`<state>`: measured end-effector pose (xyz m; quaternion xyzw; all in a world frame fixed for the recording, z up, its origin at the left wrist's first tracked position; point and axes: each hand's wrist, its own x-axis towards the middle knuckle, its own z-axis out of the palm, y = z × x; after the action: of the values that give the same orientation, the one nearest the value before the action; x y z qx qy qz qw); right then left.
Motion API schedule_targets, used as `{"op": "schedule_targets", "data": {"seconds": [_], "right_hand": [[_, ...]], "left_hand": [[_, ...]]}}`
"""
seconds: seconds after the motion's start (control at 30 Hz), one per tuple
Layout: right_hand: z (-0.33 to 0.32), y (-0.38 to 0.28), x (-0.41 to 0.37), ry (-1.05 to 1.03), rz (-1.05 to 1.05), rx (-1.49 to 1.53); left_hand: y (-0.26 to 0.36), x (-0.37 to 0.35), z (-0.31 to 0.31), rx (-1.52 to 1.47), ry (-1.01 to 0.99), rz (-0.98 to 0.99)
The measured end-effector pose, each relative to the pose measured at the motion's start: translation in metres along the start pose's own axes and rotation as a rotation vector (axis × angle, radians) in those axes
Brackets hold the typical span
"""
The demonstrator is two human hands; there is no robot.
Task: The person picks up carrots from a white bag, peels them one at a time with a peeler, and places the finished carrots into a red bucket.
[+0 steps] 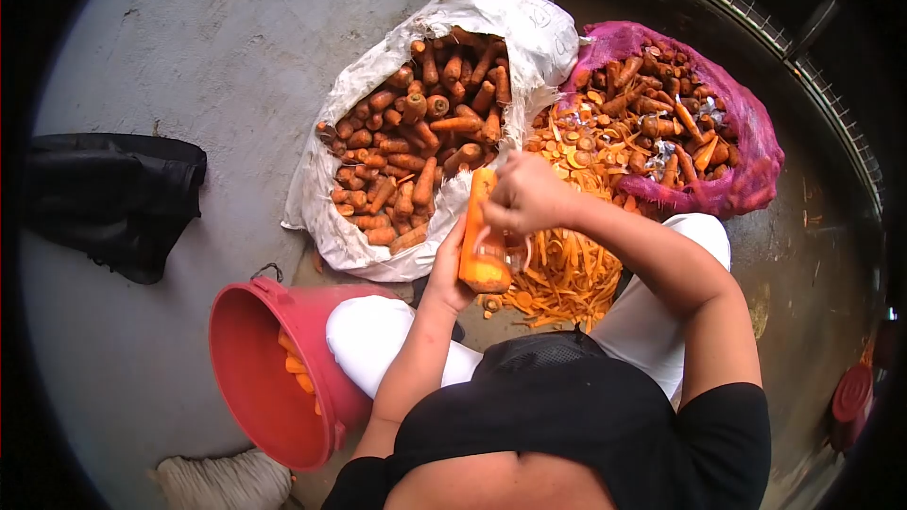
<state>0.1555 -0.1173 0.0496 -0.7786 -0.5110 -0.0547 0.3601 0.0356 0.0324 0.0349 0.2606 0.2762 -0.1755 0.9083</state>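
Observation:
My left hand [453, 264] is wrapped round a thick carrot [475, 217] from its left side. The carrot stands lengthwise away from me, bright orange and bare of skin over most of its length, with a browner end close to me. My right hand [531, 194] is closed in a fist just right of the carrot's upper part. A motion-smeared tool, apparently a peeler [492, 244], extends from this fist across the carrot; its exact shape is blurred. Below my hands, a heap of orange peel strips [567, 274] lies on the floor.
Ahead stands a white sack [312, 184] full of unpeeled carrots. A magenta mesh sack [756, 146] with carrot pieces is to its right. At left, a red bucket [274, 321] tilts, holding peeled carrots [295, 364]. Black cloth [123, 194] lies farther left. A metal grate runs along the upper right.

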Motion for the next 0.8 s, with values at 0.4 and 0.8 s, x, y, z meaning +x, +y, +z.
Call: {"op": "schedule_targets", "data": {"seconds": [0.4, 0.8], "right_hand": [[-0.019, 0.081, 0.016, 0.007, 0.09, -0.724], [-0.02, 0.015, 0.018, -0.091, 0.552, 0.176]], "left_hand": [[-0.012, -0.018, -0.003, 0.316, -0.106, -0.058], [0.002, -0.02, -0.01, 0.057, -0.027, 0.046]]}}
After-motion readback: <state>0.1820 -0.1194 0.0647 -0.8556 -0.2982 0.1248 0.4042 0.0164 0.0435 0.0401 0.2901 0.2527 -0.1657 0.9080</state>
